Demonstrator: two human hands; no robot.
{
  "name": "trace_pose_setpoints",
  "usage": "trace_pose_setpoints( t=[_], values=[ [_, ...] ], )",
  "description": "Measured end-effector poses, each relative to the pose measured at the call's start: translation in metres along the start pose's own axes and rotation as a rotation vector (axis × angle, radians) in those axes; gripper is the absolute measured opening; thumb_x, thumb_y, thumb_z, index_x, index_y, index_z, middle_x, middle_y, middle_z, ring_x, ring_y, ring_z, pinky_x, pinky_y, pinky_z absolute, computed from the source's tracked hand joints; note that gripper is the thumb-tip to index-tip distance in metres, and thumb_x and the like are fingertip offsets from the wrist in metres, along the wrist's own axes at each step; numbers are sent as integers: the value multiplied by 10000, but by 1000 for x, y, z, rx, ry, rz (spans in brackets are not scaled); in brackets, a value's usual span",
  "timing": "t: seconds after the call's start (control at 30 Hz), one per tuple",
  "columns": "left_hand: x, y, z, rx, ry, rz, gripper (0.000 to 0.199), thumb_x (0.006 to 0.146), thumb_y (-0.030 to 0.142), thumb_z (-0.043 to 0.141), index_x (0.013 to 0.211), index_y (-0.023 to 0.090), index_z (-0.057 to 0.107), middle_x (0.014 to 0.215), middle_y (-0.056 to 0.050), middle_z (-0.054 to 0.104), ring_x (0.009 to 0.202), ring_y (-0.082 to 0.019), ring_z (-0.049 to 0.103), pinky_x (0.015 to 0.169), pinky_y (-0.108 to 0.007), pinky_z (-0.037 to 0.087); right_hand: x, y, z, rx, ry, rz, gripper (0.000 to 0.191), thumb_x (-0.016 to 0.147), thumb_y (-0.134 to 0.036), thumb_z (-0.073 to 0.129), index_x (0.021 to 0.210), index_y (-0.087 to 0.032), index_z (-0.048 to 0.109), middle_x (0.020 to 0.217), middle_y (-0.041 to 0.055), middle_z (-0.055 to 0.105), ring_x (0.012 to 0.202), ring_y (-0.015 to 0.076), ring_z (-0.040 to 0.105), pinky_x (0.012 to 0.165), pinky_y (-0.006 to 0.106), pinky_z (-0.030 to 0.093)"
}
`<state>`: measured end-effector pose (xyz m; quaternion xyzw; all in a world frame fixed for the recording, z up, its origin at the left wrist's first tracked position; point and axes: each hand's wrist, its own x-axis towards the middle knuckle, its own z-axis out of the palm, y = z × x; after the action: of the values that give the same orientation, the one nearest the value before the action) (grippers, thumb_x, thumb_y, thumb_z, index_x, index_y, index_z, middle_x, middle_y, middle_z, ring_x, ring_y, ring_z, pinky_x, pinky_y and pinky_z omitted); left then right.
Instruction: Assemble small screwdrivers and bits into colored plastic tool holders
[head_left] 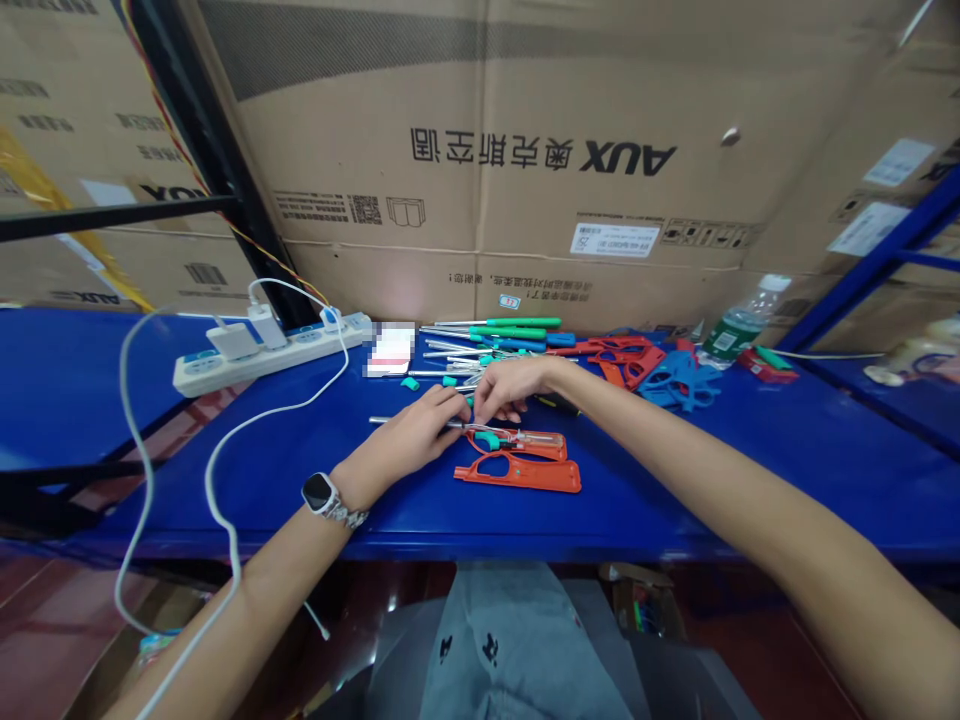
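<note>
My left hand (424, 430), with a watch on its wrist, is closed around the metal tube (381, 420) of a long-necked lighter. The tube's far end sticks out to the left. At its other end, the fingertips of my right hand (510, 388) pinch together beside a thin pale wire; what they grip is mostly hidden. Just below lies an orange lighter shell half (559, 452) holding a green trigger (489, 440) and a clear fuel tank (538, 438). Nearer the table edge rests the matching orange shell half (547, 475), hollow side up.
Behind my hands lie green-handled lighters (521, 323) and metal tubes. To the right are red shell pieces (630, 358), blue shell pieces (682, 382) and a water bottle (739, 325). A power strip (199, 375) with white cables stands left. A large carton (525, 210) backs the blue table.
</note>
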<state>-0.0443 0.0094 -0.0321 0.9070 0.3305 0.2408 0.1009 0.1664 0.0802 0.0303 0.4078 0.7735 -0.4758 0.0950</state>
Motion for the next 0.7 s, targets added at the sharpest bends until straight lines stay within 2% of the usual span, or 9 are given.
trace_pose_setpoints(
  t=[0.27,0.53,0.63,0.7],
  values=[
    [1,7,-5,1,-1,-38,47,968,190,520,926,209,513,962,-45,568,922,-219,572,809,-374,516,1,3,5,128,-23,-43,343,683,-470,874,744,-192,682,529,-77,515,476,78,497,463,223,275],
    [2,4,-2,5,16,-28,105,936,160,517,879,220,452,937,-37,554,914,-220,550,778,-360,496,7,-3,6,144,-111,18,388,629,-467,897,638,-171,647,498,-68,528,447,58,452,437,204,206],
    [3,5,-2,11,14,-31,108,935,163,534,879,217,460,947,-40,559,922,-225,545,791,-371,496,7,-7,7,140,-152,37,385,649,-439,872,594,-163,609,482,-55,539,442,64,477,430,201,198],
    [3,6,-3,12,17,-37,96,937,181,557,893,215,478,959,-42,567,928,-227,544,797,-376,499,6,-7,7,155,-145,30,318,682,-384,837,623,-162,616,498,-48,557,463,75,519,434,201,204]
  ],
)
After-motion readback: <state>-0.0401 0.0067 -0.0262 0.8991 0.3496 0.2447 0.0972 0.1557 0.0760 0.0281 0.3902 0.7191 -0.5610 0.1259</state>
